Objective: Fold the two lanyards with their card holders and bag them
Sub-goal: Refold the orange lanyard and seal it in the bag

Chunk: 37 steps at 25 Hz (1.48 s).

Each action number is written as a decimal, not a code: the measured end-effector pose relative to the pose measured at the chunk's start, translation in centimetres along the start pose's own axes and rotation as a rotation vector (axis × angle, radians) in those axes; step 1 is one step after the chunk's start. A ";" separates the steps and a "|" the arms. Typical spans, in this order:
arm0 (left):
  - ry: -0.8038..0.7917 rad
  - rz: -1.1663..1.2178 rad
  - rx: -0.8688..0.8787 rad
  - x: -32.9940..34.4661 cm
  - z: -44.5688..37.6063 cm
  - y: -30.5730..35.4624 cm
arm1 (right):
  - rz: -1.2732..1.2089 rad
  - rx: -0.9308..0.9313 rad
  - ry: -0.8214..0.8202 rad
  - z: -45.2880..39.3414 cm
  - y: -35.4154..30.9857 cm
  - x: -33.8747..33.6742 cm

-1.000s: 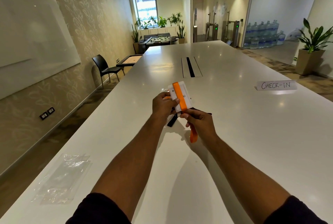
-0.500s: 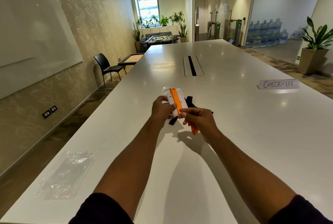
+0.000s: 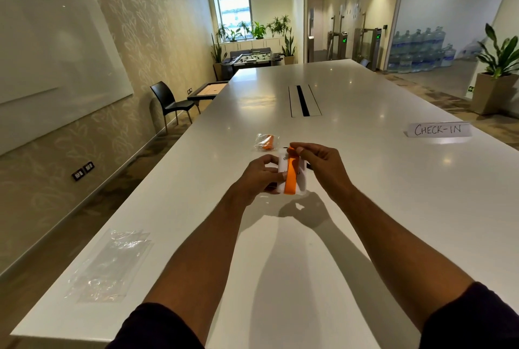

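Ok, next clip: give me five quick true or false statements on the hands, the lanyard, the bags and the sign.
1. Both hands hold the white card holder above the table. True: left hand and right hand are both on it.
2. The lanyard across the holder is blue. False: the lanyard is orange.
3. Empty clear bags lie near the table's left edge. True.
4. The paper sign reads CHECK-OUT. False: the sign reads CHECK-IN.
5. No bag holds anything yet. False: a small bag beyond the hands already shows something orange inside.
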State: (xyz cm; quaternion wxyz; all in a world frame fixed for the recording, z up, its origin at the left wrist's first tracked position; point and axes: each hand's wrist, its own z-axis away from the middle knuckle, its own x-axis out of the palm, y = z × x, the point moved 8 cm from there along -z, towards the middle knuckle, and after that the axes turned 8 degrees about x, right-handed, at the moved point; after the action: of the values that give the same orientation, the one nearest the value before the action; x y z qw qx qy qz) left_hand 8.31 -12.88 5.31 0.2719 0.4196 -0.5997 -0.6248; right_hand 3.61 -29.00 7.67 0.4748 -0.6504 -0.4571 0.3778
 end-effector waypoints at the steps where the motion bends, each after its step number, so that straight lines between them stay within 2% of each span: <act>1: -0.014 -0.003 -0.008 0.1 0.1 0.0 | 0.047 -0.015 0.008 -0.1 -0.1 -0.1; 4: -0.063 -0.041 -0.040 0.3 0.2 -0.5 | 0.232 -0.039 0.082 -0.5 0.2 -0.8; 7: -0.069 -0.047 -0.075 0.5 0.4 -1.1 | 0.393 -0.013 0.048 -0.4 1.4 -0.5; 9: -0.080 -0.046 -0.092 0.7 0.5 -1.4 | 0.417 0.007 0.031 -0.1 2.0 -0.3; 14: -0.078 -0.036 -0.112 0.9 0.5 -1.5 | 0.262 0.065 0.110 0.3 2.4 -1.0; 27: -0.192 -0.097 -0.159 1.3 1.0 -1.8 | 0.193 0.168 0.174 0.0 4.4 -1.4; 34: -0.136 -0.243 -0.175 0.3 0.5 -1.5 | 0.096 0.128 0.134 0.8 5.3 -0.8; 37: -0.111 -0.281 -0.191 -0.6 0.6 -1.7 | 0.029 0.138 -0.007 1.1 5.4 0.4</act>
State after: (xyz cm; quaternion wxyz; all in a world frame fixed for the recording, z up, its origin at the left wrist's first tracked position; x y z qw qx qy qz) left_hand 8.36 -11.79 3.75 0.1871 0.4362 -0.4871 -0.7331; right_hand 4.01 -29.00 2.13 0.5116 -0.6213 -0.4220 0.4174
